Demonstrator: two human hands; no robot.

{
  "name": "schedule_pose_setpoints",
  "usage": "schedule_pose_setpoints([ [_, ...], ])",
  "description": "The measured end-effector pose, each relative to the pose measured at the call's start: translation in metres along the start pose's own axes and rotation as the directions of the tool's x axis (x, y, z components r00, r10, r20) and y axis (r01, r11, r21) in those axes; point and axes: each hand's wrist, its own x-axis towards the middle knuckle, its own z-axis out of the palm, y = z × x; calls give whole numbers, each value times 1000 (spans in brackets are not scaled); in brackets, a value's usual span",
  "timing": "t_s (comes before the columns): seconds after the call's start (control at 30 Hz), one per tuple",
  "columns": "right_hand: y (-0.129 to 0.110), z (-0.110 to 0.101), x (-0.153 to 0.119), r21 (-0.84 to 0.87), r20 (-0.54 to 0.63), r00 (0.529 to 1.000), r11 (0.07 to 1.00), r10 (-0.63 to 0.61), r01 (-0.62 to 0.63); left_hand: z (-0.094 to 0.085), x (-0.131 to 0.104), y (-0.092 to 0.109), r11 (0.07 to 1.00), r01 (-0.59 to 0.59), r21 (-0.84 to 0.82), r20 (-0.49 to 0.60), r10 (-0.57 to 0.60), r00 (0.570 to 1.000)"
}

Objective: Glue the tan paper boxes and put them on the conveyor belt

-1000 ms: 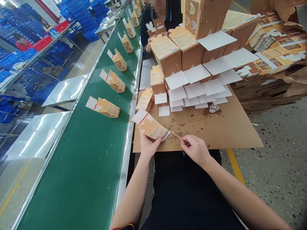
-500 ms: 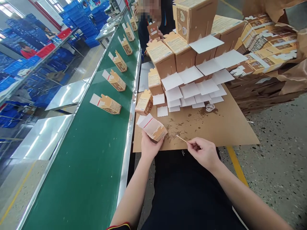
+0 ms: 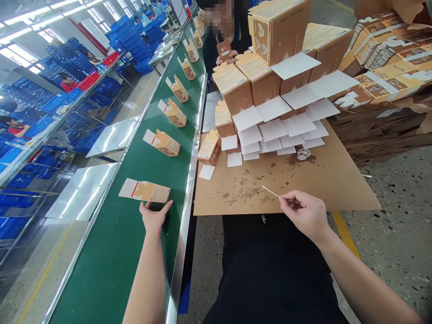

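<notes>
An open-topped carton [image 3: 153,192] with a raised white flap and a red strip rests on the green conveyor belt [image 3: 97,265]. My left hand [image 3: 154,219] is at its near side, thumb and fingers spread apart, fingertips right by its lower edge; whether they still touch it I cannot tell. Over the front of the brown cardboard sheet [image 3: 337,189], my right hand [image 3: 305,213] pinches a cotton swab [image 3: 270,191], its white tip pointing left. Farther back on the cardboard is a small clear glass dish [image 3: 303,154] amid wet spots.
Stacked cartons [image 3: 236,90] with white flaps cover the back of the cardboard. Several more cartons [image 3: 173,112] stand along the belt beside its metal rail [image 3: 184,225]. A co-worker [image 3: 219,27] holds a brown piece across the stack. Bundled flat cartons [image 3: 381,85] lie at right.
My left hand has moved left from the cardboard onto the belt, bringing the carton there, and its fingers have spread. My right hand still pinches the swab. The view has shifted slightly.
</notes>
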Motion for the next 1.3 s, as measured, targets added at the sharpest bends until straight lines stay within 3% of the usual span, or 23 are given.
schedule_pose_setpoints([
  [0.1, 4, -17, -4, -44, -48, 998, 998, 39, -41, 4, -36, -2, 999, -47, -20, -143, 44, 989],
  [0.2, 8, -31, -10, -109, -68, 994, 989, 91, -98, 21, -55, 25, 950, -280, -135, -187, 254, 949],
  [0.27, 8, -33, -10, -110, -62, 992, 987, 113, -120, 42, -50, 62, 908, -346, -236, -96, 333, 938],
  [0.33, 6, -29, -8, -71, -41, 992, 990, 119, -121, 69, -35, 111, 898, -334, -288, 60, 365, 929],
  [0.47, -3, -13, -4, -9, 6, 995, 995, 103, -103, 123, 2, 202, 929, -289, -232, 338, 355, 871],
  [0.57, -7, -9, -5, -4, 4, 995, 995, 100, -100, 149, 14, 235, 970, -230, -76, 569, 232, 789],
  [0.63, -7, -11, -7, -14, -12, 995, 995, 98, -98, 152, 14, 233, 985, -173, 7, 642, 128, 756],
  [0.67, -6, -13, -8, -20, -21, 995, 995, 97, -98, 149, 12, 226, 989, -151, 11, 642, 109, 759],
  [0.8, -2, -24, -11, -38, -62, 991, 992, 115, -118, 115, -9, 173, 976, -25, -217, 474, 128, 871],
  [0.87, -2, -26, -12, -48, -58, 990, 990, 132, -135, 96, -30, 146, 905, 81, -418, 415, 111, 903],
  [0.97, -5, -20, -11, -50, -17, 991, 990, 134, -134, 82, -74, 126, 747, 209, -632, 488, 174, 855],
  [1.1, -11, 7, -10, -31, 93, 993, 997, 69, -66, 99, -126, 130, 666, 353, -658, 636, 239, 734],
  [1.17, -12, 24, -9, -27, 157, 988, 1000, -2, 7, 112, -135, 134, 647, 376, -663, 644, 238, 727],
  [1.3, -10, 46, -15, -77, 218, 966, 984, -141, 161, 125, -135, 134, 649, 372, -664, 624, 206, 754],
])
